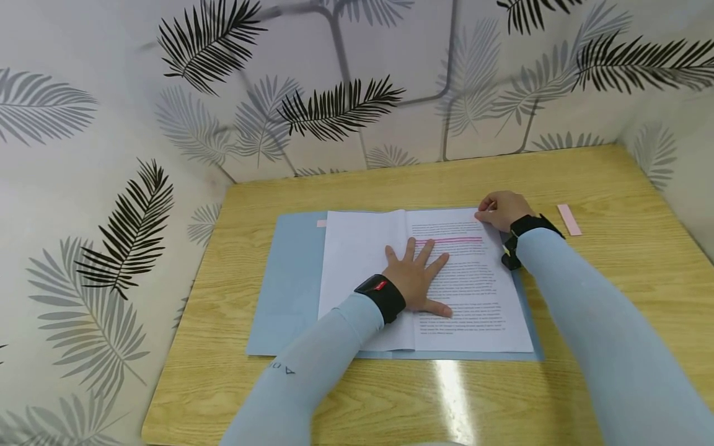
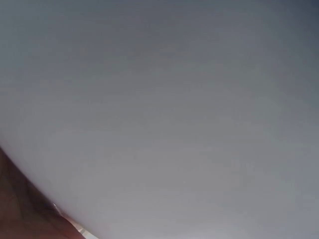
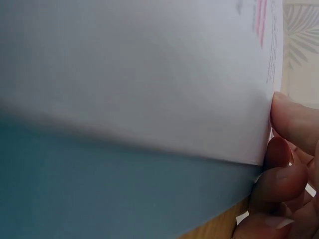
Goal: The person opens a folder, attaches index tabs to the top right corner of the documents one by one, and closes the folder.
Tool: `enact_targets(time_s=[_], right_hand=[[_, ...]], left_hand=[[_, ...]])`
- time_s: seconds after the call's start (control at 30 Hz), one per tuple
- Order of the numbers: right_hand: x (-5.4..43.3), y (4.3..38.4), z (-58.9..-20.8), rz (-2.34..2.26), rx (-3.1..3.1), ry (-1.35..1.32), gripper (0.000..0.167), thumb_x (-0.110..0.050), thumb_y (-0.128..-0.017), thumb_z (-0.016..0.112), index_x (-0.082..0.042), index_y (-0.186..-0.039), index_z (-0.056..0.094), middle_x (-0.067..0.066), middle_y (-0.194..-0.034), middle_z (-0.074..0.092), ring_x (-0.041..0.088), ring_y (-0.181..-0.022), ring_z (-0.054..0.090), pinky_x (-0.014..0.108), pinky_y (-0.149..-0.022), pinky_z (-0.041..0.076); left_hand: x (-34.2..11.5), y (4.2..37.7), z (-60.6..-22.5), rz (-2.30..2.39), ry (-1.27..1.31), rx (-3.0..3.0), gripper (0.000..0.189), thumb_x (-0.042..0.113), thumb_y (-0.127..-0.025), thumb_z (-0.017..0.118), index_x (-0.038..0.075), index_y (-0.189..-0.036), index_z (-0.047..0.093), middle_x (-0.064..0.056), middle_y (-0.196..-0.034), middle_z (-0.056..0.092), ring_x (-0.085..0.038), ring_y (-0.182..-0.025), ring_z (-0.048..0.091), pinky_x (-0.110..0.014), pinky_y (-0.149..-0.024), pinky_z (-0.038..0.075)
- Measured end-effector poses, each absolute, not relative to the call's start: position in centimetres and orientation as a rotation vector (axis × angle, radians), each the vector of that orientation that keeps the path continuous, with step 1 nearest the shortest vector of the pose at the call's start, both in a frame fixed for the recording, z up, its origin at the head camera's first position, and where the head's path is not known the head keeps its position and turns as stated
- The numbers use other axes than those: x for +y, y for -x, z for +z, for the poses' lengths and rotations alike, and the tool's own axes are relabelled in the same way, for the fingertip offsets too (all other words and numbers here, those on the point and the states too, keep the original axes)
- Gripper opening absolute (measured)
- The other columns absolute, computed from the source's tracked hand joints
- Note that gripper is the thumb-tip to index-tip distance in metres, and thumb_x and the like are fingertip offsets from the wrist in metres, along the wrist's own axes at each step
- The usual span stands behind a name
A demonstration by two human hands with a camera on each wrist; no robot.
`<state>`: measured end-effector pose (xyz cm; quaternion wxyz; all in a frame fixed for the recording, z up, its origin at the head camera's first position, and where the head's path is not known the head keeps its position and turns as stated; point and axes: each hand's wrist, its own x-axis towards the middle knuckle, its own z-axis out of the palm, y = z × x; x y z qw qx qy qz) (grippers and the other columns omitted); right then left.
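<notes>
A light-blue folder [image 1: 292, 272] lies open on the table with white sheets in it. The left sheet [image 1: 357, 248] is blank on its visible side; the right page [image 1: 474, 279] carries printed text and a pink highlighted line [image 1: 463, 240]. Fingers spread wide, my left hand [image 1: 413, 279] rests flat across the inner fold and the text. At the top right corner of the page, my right hand [image 1: 502, 209] pinches the paper between thumb and forefinger. The right wrist view shows the thumb [image 3: 296, 119] on the page and the other fingers curled at its edge.
A pink paper strip [image 1: 569, 220] lies on the wooden table [image 1: 625, 248] right of the folder. A small pale pink tab [image 1: 321, 223] shows at the folder's upper left. Leaf-patterned cloth [image 1: 390, 124] hangs behind and beside the table.
</notes>
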<state>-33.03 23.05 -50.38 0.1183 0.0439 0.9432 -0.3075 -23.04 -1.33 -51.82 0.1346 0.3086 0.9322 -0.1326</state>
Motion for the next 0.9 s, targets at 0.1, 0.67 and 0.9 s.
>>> enact_targets(time_s=[0.1, 0.67, 0.9], right_hand=[[23.1, 33.0, -50.4, -0.907, 2.762, -0.123, 0.026, -0.027, -0.094, 0.065, -0.005, -0.108, 0.061, 0.018, -0.102, 0.057, 0.034, -0.089, 0.050, 0.038, -0.070, 0.041], [23.2, 32.4, -49.8, -0.937, 2.743, -0.164, 0.035, -0.036, -0.088, 0.070, -0.005, -0.104, 0.064, 0.020, -0.104, 0.058, 0.034, -0.088, 0.049, 0.038, -0.067, 0.039], [23.0, 32.2, -50.0, -0.965, 2.730, -0.186, 0.033, -0.034, -0.088, 0.071, -0.004, -0.101, 0.064, 0.020, -0.101, 0.059, 0.034, -0.086, 0.050, 0.038, -0.066, 0.039]], left_hand=[[-1.3, 23.1, -51.7, -0.389, -0.892, 2.701, 0.125, 0.102, -0.050, 0.023, 0.038, -0.152, -0.009, -0.004, -0.160, -0.012, -0.041, -0.145, -0.002, -0.075, -0.099, 0.014], [-1.4, 22.4, -50.0, -0.421, -0.909, 2.698, 0.121, 0.100, -0.056, 0.025, 0.036, -0.154, -0.005, -0.005, -0.161, -0.006, -0.041, -0.145, 0.003, -0.072, -0.101, 0.019], [-1.3, 22.5, -50.4, -0.421, -0.896, 2.689, 0.122, 0.101, -0.054, 0.025, 0.037, -0.153, -0.007, -0.004, -0.161, -0.008, -0.040, -0.145, 0.002, -0.073, -0.101, 0.018]])
